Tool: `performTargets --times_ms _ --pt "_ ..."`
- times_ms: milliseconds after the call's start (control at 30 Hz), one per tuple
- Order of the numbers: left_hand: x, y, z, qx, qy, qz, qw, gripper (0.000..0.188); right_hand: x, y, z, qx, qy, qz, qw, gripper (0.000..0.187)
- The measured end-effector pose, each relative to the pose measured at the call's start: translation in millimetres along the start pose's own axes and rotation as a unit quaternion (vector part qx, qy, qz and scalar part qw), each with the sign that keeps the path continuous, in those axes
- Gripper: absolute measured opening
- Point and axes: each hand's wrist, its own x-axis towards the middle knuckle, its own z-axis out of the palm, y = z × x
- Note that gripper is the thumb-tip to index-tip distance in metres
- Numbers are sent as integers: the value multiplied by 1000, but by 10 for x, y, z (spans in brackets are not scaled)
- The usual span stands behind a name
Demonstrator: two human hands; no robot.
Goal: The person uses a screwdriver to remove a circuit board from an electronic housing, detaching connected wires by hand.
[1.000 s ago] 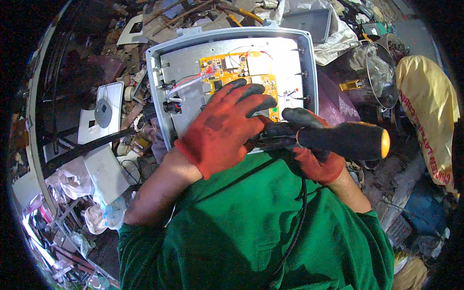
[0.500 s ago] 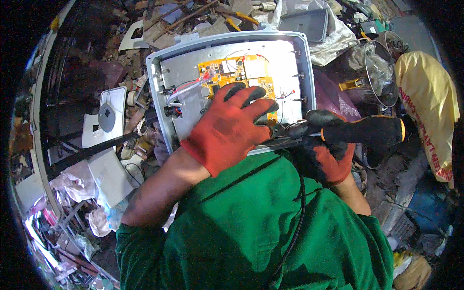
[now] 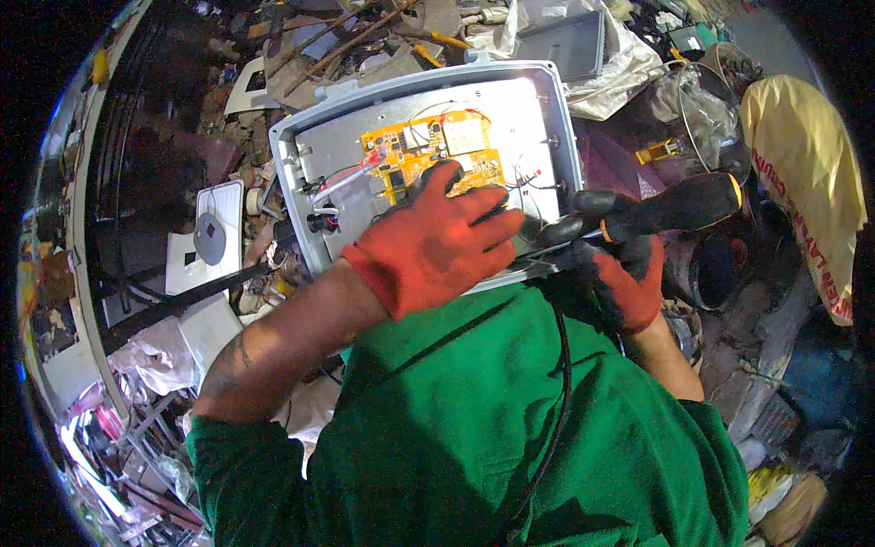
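A grey, shallow box [image 3: 284, 173] lies before me. Its silvery metal plate [image 3: 339, 118] carries a yellow-orange circuit board [image 3: 419, 137]. My left hand [image 3: 442, 246], in a red glove with dark fingertips, rests over the lower part of the board and plate. Its fingers are stretched out and apart; what lies beneath the palm is hidden. At the box's lower right, my gloved right hand [image 3: 620, 251] grips a screwdriver with a black and orange handle [image 3: 679, 210]. The handle points up to the right. The screwdriver's tip is hard to make out among dark cables near the box edge.
Wires [image 3: 342, 182] run to the box's left wall. A yellow sack [image 3: 802, 173] stands at the right. Behind the box lie a grey tray [image 3: 561, 46] and crumpled plastic sheeting [image 3: 620, 77]. White panels [image 3: 219, 219] and mixed scrap crowd the left.
The left hand has slid down over the board, uncovering more of it. The right hand and screwdriver have shifted slightly left and up, the handle now tilted more steeply. The view has moved a little.
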Motion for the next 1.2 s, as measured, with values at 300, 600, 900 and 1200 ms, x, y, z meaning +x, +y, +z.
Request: performTargets --times_ms 300,600,900,1200 --pt "-53 -71 21 -14 4 5 1000 29 11 21 -25 -41 12 -52 998 47" --pt "-18 -90 72 32 8 52 998 28 97 -53 52 -15 -5 -26 1000 48" --pt "66 -133 15 -44 40 106 993 23 73 -46 32 -21 0 -23 1000 48" --pt "137 -161 99 -28 39 132 990 23 100 -42 52 -38 -3 -17 999 48"
